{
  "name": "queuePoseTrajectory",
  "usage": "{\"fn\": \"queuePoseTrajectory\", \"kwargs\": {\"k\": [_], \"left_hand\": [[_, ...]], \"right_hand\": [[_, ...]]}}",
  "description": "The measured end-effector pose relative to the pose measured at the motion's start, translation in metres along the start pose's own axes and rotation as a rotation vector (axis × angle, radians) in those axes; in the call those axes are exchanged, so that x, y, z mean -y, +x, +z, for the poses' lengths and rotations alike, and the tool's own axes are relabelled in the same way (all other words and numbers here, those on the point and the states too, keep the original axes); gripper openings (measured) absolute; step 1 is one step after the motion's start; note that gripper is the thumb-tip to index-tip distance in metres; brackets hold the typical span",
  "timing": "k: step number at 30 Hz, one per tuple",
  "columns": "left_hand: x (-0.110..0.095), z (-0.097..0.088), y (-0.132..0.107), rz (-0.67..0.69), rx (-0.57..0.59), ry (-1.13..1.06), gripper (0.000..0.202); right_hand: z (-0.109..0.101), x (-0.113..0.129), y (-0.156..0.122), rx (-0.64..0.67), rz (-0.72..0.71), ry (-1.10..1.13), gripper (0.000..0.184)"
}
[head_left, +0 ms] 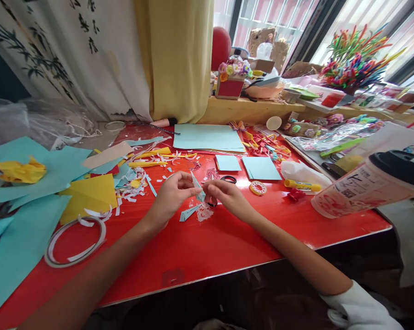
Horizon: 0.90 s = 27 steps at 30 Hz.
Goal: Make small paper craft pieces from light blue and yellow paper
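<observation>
Both hands meet over the middle of the red table (227, 243). Between thumb and fingers, my left hand (175, 192) pinches a small folded piece of light blue paper (200, 194). My right hand (229, 197) has its fingers closed at the right edge of the same paper. Just below them lies another narrow folded blue paper piece (189, 213), beside a whitish scrap (205, 212). Black-handled scissors (228, 179) rest behind my right hand, partly hidden by it.
Blue paper squares (262, 168) and a tape roll (258, 188) lie behind my right hand. A cup (368, 188) with a black lid stands at right. On the left are a large tape ring (75, 242), yellow paper (90, 197) and blue sheets (21, 256).
</observation>
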State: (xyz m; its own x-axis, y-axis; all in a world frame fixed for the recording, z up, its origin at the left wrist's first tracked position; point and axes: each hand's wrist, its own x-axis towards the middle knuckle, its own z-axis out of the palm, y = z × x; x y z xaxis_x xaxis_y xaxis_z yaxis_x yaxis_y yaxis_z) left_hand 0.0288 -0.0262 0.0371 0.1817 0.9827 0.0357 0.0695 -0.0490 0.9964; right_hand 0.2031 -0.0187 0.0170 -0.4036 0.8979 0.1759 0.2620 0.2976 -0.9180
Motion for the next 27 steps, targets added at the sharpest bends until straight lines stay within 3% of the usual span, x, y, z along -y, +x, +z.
{"fn": "queuePoseTrajectory", "kwargs": {"k": [3,7,13,27], "left_hand": [[0.0023,0.0026,-0.0006,0.013,0.051,0.008,0.024],[0.0037,0.0033,0.0000,0.010,0.062,-0.016,0.023],[0.0034,0.0035,0.0018,0.003,0.036,-0.021,0.026],[0.0057,0.0011,0.0025,0.010,-0.049,-0.013,0.030]], "right_hand": [[0.0009,0.0054,-0.0024,0.080,0.084,0.192,0.028],[0.0003,0.0078,-0.0038,0.160,0.133,0.273,0.027],[0.0004,0.0086,-0.0051,0.145,0.112,0.324,0.026],[-0.0023,0.0052,-0.0023,0.196,0.240,0.455,0.020]]}}
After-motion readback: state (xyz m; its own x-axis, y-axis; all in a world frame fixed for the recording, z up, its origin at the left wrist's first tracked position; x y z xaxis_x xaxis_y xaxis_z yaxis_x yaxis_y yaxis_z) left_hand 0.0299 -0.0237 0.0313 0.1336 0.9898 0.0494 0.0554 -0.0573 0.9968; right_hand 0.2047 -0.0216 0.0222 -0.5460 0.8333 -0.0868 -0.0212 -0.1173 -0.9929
